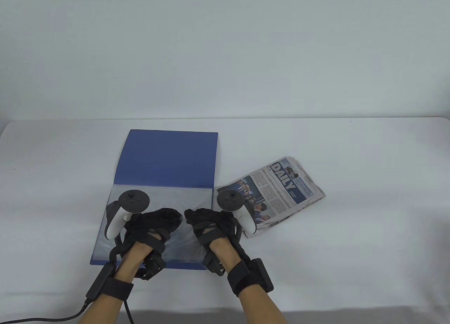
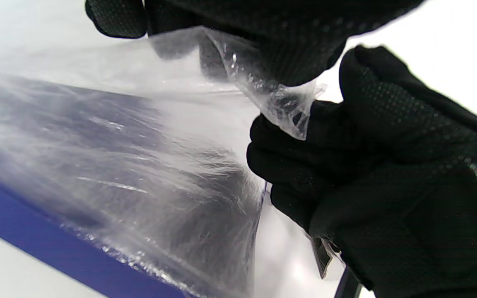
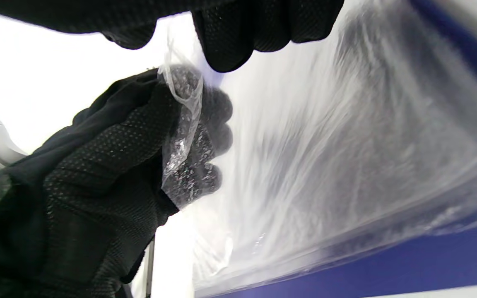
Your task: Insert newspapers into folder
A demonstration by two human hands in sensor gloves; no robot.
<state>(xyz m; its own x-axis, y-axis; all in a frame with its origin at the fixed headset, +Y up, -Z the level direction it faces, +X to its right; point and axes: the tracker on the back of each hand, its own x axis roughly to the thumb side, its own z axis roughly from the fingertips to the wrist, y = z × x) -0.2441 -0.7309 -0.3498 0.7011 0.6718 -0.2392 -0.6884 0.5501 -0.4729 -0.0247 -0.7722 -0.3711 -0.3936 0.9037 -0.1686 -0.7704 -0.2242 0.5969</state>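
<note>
A blue folder lies open on the white table, its near half covered by clear plastic sleeves. A folded newspaper headed "DAILY" lies just right of the folder. My left hand and right hand meet over the sleeves. In the left wrist view my left hand pinches a crumpled edge of a clear sleeve, with my right hand right against it. In the right wrist view my right hand also pinches the sleeve edge, which lies over my left hand.
The newspaper's near-left corner lies right beside my right wrist tracker. The white table extends to the right and left of the folder. A black cable runs from my left wrist off the front edge.
</note>
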